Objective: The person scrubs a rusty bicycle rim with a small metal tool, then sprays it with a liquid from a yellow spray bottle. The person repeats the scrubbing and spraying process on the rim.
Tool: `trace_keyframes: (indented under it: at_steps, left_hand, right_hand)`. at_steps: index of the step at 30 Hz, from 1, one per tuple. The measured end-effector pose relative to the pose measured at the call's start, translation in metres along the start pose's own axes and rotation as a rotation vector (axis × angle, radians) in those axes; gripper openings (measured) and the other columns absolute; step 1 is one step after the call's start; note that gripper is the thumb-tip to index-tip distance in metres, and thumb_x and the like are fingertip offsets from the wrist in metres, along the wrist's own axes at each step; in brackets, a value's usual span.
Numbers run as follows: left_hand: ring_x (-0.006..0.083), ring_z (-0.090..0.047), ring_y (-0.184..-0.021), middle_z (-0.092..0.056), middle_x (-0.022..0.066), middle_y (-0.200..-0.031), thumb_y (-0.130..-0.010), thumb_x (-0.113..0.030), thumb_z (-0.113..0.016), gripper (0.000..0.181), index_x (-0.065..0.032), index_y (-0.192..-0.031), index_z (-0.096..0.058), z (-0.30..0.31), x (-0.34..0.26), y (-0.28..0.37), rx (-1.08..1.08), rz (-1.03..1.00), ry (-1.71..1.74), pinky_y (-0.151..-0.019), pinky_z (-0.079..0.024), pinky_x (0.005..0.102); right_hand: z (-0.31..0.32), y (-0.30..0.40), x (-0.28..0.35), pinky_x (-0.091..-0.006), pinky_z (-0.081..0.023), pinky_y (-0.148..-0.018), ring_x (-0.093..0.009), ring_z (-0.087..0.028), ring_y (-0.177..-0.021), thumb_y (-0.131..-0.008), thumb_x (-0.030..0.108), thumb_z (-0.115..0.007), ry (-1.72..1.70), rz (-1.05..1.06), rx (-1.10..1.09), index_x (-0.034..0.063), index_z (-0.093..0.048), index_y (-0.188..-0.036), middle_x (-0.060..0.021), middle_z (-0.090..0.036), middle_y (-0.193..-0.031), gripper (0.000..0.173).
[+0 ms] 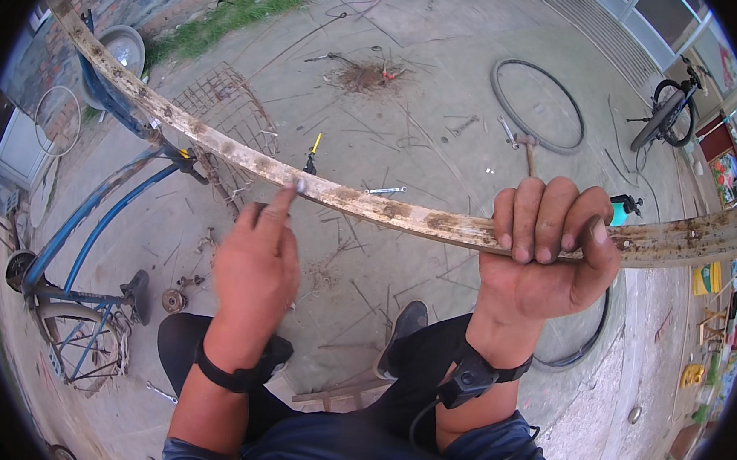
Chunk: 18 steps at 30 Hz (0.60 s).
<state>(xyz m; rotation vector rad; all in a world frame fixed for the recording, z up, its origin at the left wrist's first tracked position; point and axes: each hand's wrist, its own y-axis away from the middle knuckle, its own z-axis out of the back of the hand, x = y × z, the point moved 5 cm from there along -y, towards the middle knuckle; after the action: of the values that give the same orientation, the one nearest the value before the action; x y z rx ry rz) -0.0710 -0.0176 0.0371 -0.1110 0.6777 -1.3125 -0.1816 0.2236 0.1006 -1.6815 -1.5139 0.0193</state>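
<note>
A curved bicycle wheel rim (261, 161), with rust and dirt on its pale face, spans the view in front of me. My right hand (547, 242) is closed around its right part, palm towards me, fingers curled over the face. The index finger of my left hand (264, 248) reaches up to the lower edge of the rim near the middle, other fingers curled. A small pale, blurred spot shows at that fingertip; whether it is the nail or a small object, I cannot tell.
A blue bicycle frame (94, 211) stands at left, near a rusty wire basket (224, 98). On the ground lie a wrench (385, 190), a hammer (529, 153), a tyre (497, 85) and scattered spokes. Another bicycle (665, 116) stands at upper right.
</note>
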Motion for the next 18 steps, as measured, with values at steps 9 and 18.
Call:
trace_keyframes:
  at_steps: [9,18]
  left_hand:
    - [0.0381,-0.065,-0.074,-0.063,0.0161,-0.098,-0.088,0.003,-0.063,0.059,-0.0153,-0.144,-0.060,-0.015,-0.037,0.010,0.144,-0.082,0.059,-0.063,-0.053,0.0449]
    - [0.0392,-0.064,-0.075,-0.063,0.0165,-0.097,-0.087,0.002,-0.064,0.059,-0.0147,-0.144,-0.060,-0.014,-0.043,0.005,0.191,-0.099,-0.003,-0.062,-0.053,0.0469]
  right_hand:
    - [-0.010,0.004,-0.008,-0.0284,-0.035,-0.048,-0.011,-0.035,-0.050,-0.095,0.028,-0.059,0.090,-0.009,-0.058,0.0145,-0.039,-0.070,0.0012,-0.038,-0.057,0.035]
    - [-0.010,0.004,-0.013,-0.0283,-0.035,-0.048,-0.011,-0.035,-0.050,-0.095,0.028,-0.060,0.073,-0.012,-0.051,0.0145,-0.039,-0.070,0.0013,-0.038,-0.057,0.035]
